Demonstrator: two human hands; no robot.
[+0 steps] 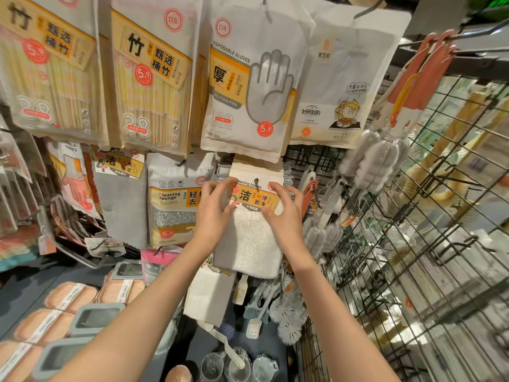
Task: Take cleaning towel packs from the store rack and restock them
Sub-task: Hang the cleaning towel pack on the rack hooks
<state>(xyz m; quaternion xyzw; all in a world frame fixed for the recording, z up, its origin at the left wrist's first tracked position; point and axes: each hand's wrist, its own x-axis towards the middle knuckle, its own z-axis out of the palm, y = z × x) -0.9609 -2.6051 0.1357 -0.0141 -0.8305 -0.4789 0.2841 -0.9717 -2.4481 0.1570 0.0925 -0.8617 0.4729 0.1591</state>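
Note:
A cleaning towel pack [249, 238] hangs at the centre of the rack, white and grey cloth under an orange card header. A black rack hook [256, 181] passes through the hole in the header. My left hand [213, 209] grips the left side of the header with curled fingers. My right hand [281, 209] grips the header's right side the same way. More towel packs [257, 168] sit stacked behind it on the same hook. Another grey cleaning towel pack [119, 194] hangs further left.
Disposable glove bags [245, 86], bamboo chopstick packs [148, 78] and a cleaning sponge pack [172, 199] hang around. A wire grid rack [413, 244] with bottle brushes [374, 158] stands to the right. Orange sponges [68, 299] and brushes [286, 307] lie on the shelf below.

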